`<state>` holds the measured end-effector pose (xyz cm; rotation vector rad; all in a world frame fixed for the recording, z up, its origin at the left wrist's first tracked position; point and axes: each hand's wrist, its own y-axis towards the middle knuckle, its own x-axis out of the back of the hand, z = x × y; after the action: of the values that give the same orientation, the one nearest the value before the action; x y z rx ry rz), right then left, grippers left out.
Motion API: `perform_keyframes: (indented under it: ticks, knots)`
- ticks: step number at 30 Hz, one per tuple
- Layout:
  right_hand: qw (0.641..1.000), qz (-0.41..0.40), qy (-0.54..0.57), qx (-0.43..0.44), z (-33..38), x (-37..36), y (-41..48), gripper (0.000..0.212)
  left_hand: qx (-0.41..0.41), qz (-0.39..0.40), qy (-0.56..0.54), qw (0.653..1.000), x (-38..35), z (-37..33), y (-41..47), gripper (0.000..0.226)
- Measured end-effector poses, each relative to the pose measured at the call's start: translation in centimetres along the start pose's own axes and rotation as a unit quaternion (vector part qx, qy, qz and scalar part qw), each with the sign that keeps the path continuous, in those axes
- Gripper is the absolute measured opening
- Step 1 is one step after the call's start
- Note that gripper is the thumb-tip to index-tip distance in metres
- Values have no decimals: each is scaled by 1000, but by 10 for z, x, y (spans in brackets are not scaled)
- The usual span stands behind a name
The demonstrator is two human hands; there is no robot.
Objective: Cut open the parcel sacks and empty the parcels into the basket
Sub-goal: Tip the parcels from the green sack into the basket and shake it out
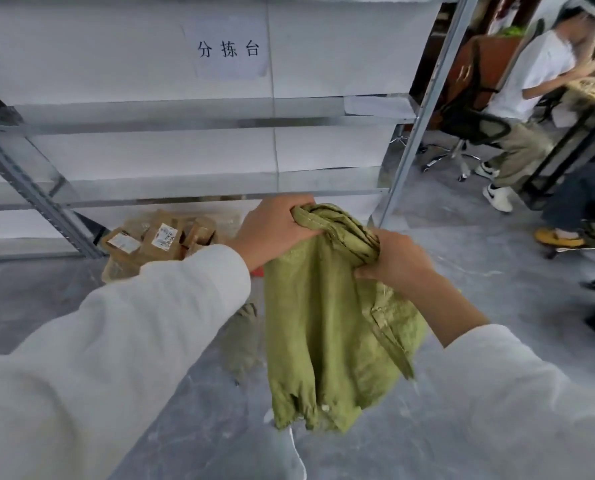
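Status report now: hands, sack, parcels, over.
Both grip sack top: left hand, right hand. It hangs limp, bunched. Beyond, parcels heaped by rack. Nothing blocks.

A paper sheet (228,50) stuck on the white panel (81,46) behind the shelf rack (185,123), high above the left grip (273,230), read 分拣台 in black characters. White shipping labels (164,236) lay on the brown parcels (200,233) just left of that grip, their print too blurred to read.
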<state>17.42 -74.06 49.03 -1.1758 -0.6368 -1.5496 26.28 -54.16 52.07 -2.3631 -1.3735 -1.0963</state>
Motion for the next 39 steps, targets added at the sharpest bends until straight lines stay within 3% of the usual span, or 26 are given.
perform_keyframes:
  ticks: [3,11,15,21,24,26,30,34,39]
  knots:
    - [999,-29,-33,-32,-29,13,46,12,2,-5,12,1000,-29,3,53,31]
    - [992,-48,-95,-66,-77,51,208,26,-7,-1,-9,1000,-80,40,222,28]
    - [990,-55,-115,-58,-87,65,277,22,-6,8,-5,1000,-88,57,288,28]
    - [983,-130,-125,-27,-99,98,372,17,-20,-37,-2,999,-84,59,378,20]
    - [989,-91,-113,-6,-115,90,408,23,14,-7,-8,1000,-103,73,399,23]
    - [992,-34,-122,12,-131,64,423,26,58,30,10,998,-128,95,400,35]
    - [990,67,-116,37,-174,-15,440,24,132,90,81,984,-199,157,379,35]
    - [971,138,-157,117,-232,-124,447,27,166,72,169,969,-292,229,332,33]
    - [951,204,-200,119,-308,-281,436,41,208,144,192,948,-430,321,258,34]
